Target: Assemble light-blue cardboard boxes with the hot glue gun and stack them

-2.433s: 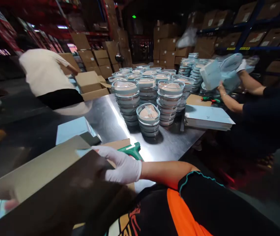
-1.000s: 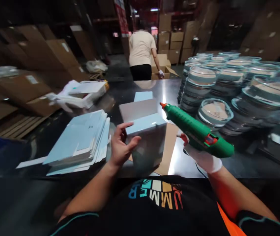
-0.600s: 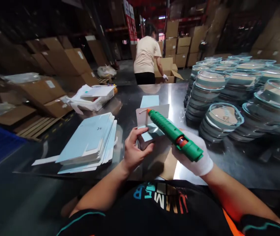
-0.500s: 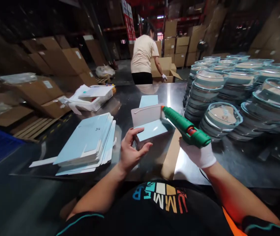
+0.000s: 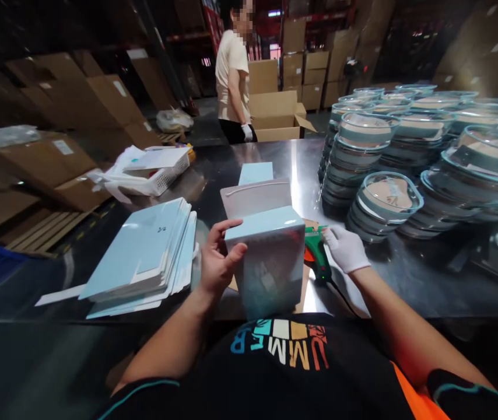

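- Since half a second ago, the green glue gun (image 5: 321, 259) has dropped from the flap's upper edge to beside the right side of the blue box (image 5: 270, 256).
- The box stands near the counter's front edge, its back flap (image 5: 258, 198) raised, a thin pale line along the flap's top.
- The left hand (image 5: 219, 259) has its grip closed over the box's left edge, thumb on the near face.
- The right hand's (image 5: 346, 249) fingers meet the gun's rear end; whether they grip or merely touch, I cannot tell.
- Bare counter (image 5: 406, 274) extends right of that hand, below the stacked clear tubs (image 5: 360, 169).
- Left, a narrow gap separates the left hand from the flat blue sheets (image 5: 130, 248).
- Beyond, a person (image 5: 231, 76) stands beside an open carton (image 5: 275, 125).
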`<state>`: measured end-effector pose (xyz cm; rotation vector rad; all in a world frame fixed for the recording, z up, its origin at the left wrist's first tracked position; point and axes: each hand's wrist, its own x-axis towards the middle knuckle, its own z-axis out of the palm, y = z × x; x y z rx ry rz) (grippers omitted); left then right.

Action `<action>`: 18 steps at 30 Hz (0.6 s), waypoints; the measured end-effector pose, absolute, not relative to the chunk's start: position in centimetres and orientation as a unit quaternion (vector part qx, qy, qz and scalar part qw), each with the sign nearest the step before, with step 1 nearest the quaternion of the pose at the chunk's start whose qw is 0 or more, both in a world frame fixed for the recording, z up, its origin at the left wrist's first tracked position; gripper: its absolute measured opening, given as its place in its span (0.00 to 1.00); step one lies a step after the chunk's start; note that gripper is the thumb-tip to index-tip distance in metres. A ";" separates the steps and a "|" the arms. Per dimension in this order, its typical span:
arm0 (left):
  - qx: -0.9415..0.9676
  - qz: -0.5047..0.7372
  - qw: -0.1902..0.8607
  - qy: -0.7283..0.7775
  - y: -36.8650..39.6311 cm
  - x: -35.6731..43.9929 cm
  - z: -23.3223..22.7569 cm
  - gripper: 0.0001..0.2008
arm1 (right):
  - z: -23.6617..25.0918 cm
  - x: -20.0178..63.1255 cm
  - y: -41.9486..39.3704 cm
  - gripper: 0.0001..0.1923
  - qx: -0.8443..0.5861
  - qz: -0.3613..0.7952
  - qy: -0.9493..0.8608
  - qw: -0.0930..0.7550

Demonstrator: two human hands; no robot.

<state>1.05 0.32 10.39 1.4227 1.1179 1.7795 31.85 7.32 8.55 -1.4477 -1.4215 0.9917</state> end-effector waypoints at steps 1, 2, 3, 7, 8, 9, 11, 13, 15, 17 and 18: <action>0.552 0.661 0.287 0.419 0.3 1.3 10.5 0.34 | 9.6 31.1 6.9 0.27 -0.537 0.420 -0.574 0.454; 0.569 0.653 0.276 0.418 0.3 1.6 10.6 0.35 | 10.7 30.2 6.3 0.35 -0.480 0.453 -0.582 0.476; 0.585 0.644 0.266 0.415 0.3 1.8 10.7 0.35 | 11.7 29.3 5.8 0.41 -0.420 0.487 -0.590 0.489; 0.622 0.633 0.233 0.399 0.3 2.3 10.6 0.31 | 13.9 26.9 4.5 0.50 -0.319 0.515 -0.642 0.470; 0.621 0.643 0.219 0.391 0.3 2.3 10.4 0.29 | 13.7 26.9 4.5 0.52 -0.307 0.501 -0.660 0.468; 0.619 0.657 0.210 0.376 0.3 2.2 10.1 0.28 | 13.3 27.1 4.5 0.53 -0.288 0.484 -0.680 0.470; 0.621 0.681 0.208 0.329 0.4 1.7 9.5 0.28 | 12.0 28.0 4.6 0.48 -0.241 0.427 -0.727 0.481; 0.650 0.673 0.212 0.282 0.6 0.8 9.4 0.24 | 10.9 28.7 4.5 0.32 -0.199 0.346 -0.779 0.484; 0.696 0.638 0.208 0.256 1.0 -0.6 10.1 0.14 | 10.5 28.6 4.1 0.18 -0.169 0.264 -0.817 0.483; 0.750 0.584 0.178 0.255 1.3 -1.9 11.7 0.09 | 10.7 27.7 3.6 0.14 -0.159 0.187 -0.835 0.493; 0.782 0.544 0.151 0.262 1.5 -2.4 12.8 0.10 | 11.0 27.0 3.4 0.14 -0.158 0.152 -0.839 0.498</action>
